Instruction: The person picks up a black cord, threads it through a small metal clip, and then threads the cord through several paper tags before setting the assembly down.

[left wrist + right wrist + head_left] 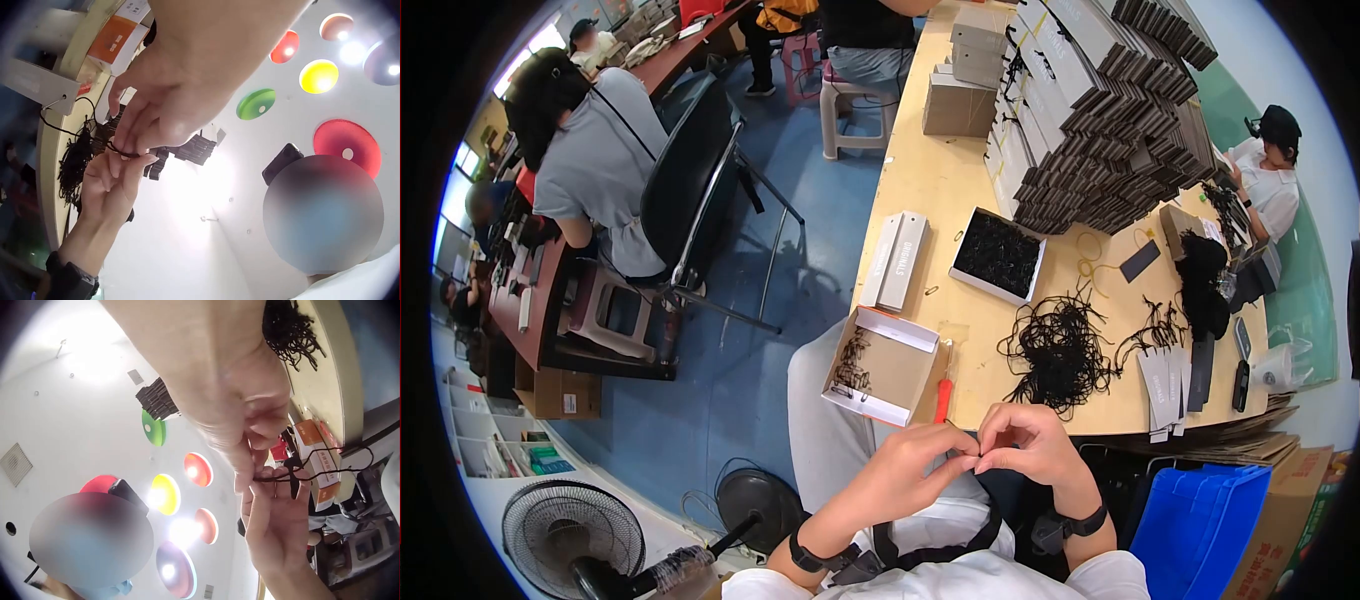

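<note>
Both hands meet above the lap in the head view. The left hand [915, 466] and the right hand [1032, 446] pinch a thin black cord between thumbs and fingertips. In the right wrist view the cord [337, 469] runs out from the fingers in a long loop. A light grey tag [40, 86] hangs on the cord [55, 128] through its hole in the left wrist view. Fingers hide the cord's pinched part. On the table lie a loose pile of black cords [1055, 350] and a white box of black cords [998, 255].
An open box [915, 370] with small metal pins and a red-handled tool [943, 400] lie near the table edge. Behind are two grey stacks [895, 262] and tall piles of tags [1090, 120]. Grey tags [1162, 385] lie right, above a blue bin [1200, 525]. A fan [572, 540] stands left.
</note>
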The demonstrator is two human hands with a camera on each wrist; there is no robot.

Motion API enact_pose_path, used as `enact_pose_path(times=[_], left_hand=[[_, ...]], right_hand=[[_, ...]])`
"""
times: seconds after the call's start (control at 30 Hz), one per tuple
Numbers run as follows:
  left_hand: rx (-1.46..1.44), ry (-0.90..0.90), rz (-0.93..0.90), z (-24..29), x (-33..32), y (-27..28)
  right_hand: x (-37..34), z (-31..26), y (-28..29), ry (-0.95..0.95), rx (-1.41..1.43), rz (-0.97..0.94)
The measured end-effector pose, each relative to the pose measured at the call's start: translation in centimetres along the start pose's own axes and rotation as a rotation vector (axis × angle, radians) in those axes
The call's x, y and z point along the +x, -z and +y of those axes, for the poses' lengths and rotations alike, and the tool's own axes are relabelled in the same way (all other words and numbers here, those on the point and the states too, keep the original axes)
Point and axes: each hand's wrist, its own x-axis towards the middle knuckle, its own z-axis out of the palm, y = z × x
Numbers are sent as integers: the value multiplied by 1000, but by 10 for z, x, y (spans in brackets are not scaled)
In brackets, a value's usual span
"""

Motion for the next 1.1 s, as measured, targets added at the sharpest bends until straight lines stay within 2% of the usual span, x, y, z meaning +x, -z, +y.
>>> enact_pose_path(times=[0.07,0.13,0.17,0.3,0.47,0.53,0.67,0.73,0.77,0.8,0.83,0.87,0.93,0.97,1.03,1.07,1.1], left_hand=[[-50,4,-16,-3,0,0],[-232,45,-56,-6,0,1],[-233,46,-56,-5,0,2],[-251,83,-183,-5,4,8],[-266,78,-256,-11,4,6],[-541,190,-242,-12,2,-1],[-437,312,-317,-5,1,6],[-350,177,-194,-8,1,3],[-350,177,-195,-6,0,1],[-378,212,-89,-3,0,0],[-405,245,16,-1,0,-2],[-405,245,16,-2,0,-6],[-382,257,241,-7,-3,-12],[-382,257,241,-10,-5,-13],[-523,370,196,-15,-9,-12],[-522,371,198,-14,-10,-12],[-827,432,226,-13,-10,-12]], right_hand=[[-2,2,3,78,-58,-33],[-3,-6,6,24,-22,-49],[-3,-10,7,-30,15,-65],[1,-14,10,-18,13,-129],[7,-16,16,64,-192,-251],[7,-16,15,50,-181,-235],[4,-13,13,-30,-103,-212],[3,-11,8,-14,-50,-156],[2,-10,6,1,4,-100],[0,-8,4,1,4,-100],[-1,-5,3,-8,55,-20],[-2,-3,2,-17,105,60],[-1,0,1,-28,120,133],[-1,1,0,-38,134,205],[-2,2,-3,-41,92,223],[-2,3,-4,-43,49,240],[-3,3,-6,-43,50,238]])
